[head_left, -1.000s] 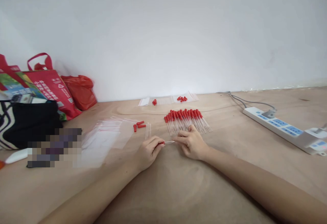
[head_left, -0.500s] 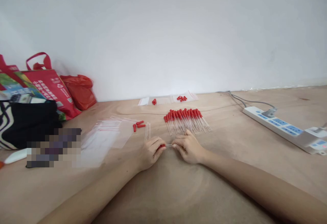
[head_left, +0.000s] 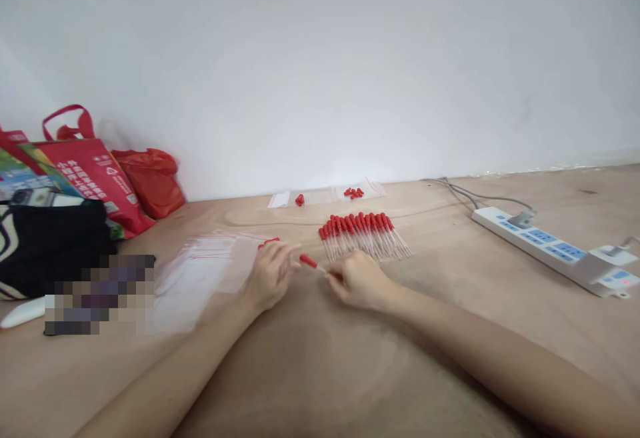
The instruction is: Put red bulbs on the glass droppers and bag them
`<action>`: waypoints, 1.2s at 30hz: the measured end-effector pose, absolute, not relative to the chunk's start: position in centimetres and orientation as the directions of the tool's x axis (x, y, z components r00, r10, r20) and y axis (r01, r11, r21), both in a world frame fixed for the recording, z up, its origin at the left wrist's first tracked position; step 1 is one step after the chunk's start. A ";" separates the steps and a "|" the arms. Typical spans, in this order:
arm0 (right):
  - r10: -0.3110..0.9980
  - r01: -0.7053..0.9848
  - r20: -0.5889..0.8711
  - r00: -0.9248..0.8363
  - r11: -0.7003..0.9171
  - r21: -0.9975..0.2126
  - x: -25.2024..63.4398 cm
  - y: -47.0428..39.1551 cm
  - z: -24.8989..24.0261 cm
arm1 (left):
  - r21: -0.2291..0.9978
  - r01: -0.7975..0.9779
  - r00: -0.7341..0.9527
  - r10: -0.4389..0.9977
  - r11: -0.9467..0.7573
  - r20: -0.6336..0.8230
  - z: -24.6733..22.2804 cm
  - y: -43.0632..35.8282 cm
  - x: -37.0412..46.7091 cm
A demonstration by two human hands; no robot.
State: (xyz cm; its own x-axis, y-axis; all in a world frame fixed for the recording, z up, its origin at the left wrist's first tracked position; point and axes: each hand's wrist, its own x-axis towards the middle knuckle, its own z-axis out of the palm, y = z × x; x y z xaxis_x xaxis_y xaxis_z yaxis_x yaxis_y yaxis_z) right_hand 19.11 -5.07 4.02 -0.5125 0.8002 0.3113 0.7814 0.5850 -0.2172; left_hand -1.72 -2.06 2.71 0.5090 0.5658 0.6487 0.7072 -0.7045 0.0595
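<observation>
Dropper: located between the two hands, above or on the wooden table; contact with the surface cannot be told. Long axis lies slantwise, nearly flat to the eye. Red bulb end points to the left and slightly away from the person, toward the left hand; clear tube runs right and nearer the person, into the right fingertips.

Appearance: bulb is bright red, smooth, elongated, fitted over a thin, transparent tube. Tube's far end is hidden by the right hand; edges slightly blurred.

Right hand: closed in a pinch, gripping the dropper by its tube. Left hand: loosely open, fingers extended and motion-blurred, apart from the dropper. Loose red bulbs show just beyond its fingers; whether they touch cannot be told.

Surroundings: a row of droppers lies beyond the right hand, bulbs away from the person, tubes toward. Clear bags lie left of the left hand. Near the wall, a clear packet carries more red bulbs. Power strip at right.
</observation>
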 end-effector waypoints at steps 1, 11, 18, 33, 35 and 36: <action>0.858 0.820 0.298 -0.419 0.499 -0.282 18.7 -4.4 4.3 | 0.078 0.793 0.401 0.614 -0.605 0.680 2.7 -1.5 -2.3; 0.963 0.937 0.234 -0.132 0.198 -0.286 13.9 1.9 3.2 | 0.027 0.968 0.177 0.762 -0.248 0.623 1.2 1.4 -5.2; 0.954 0.952 0.234 -0.189 0.237 -0.196 13.4 1.4 2.9 | 0.033 0.969 0.187 0.808 -0.246 0.559 1.2 1.9 -4.8; 0.959 0.938 -0.020 -0.281 0.271 -0.214 8.3 0.0 4.7 | 0.028 0.960 0.211 0.789 -0.277 0.576 1.1 1.9 -4.5; 0.965 0.945 -0.036 -0.259 0.246 -0.213 8.2 -0.1 4.9 | 0.041 0.957 0.213 0.787 -0.289 0.578 1.1 1.9 -4.5; 0.968 0.948 -0.038 -0.248 0.234 -0.214 8.2 -0.1 4.9 | 0.047 0.955 0.212 0.785 -0.293 0.582 1.1 1.9 -4.5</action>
